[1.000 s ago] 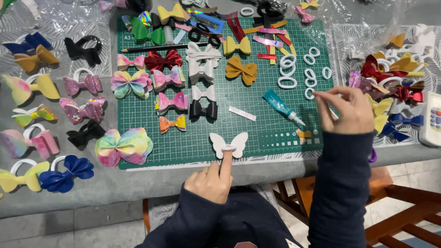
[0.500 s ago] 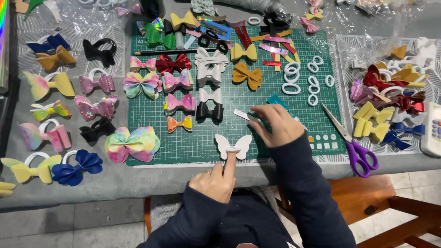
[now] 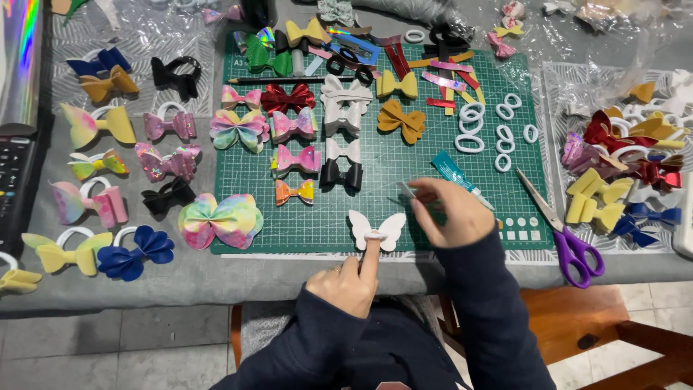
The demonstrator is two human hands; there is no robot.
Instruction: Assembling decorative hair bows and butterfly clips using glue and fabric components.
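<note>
left hand (image 3: 351, 284) pointing (forefinger out); right hand (image 3: 453, 211) pinching

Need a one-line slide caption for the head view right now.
Left hand presses a fingertip on a white butterfly-shaped bow piece on the green cutting mat while the right hand pinches a small white strip.

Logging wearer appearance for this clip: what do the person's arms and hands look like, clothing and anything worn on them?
Both arms are covered to the wrist by long, dark navy sleeves of a soft, sweatshirt-like fabric. The left hand and right hand are bare, with no gloves. A thin ring seems to sit on one of the left hand's fingers, though it is too small to be sure. No watch or bracelet shows.
</note>
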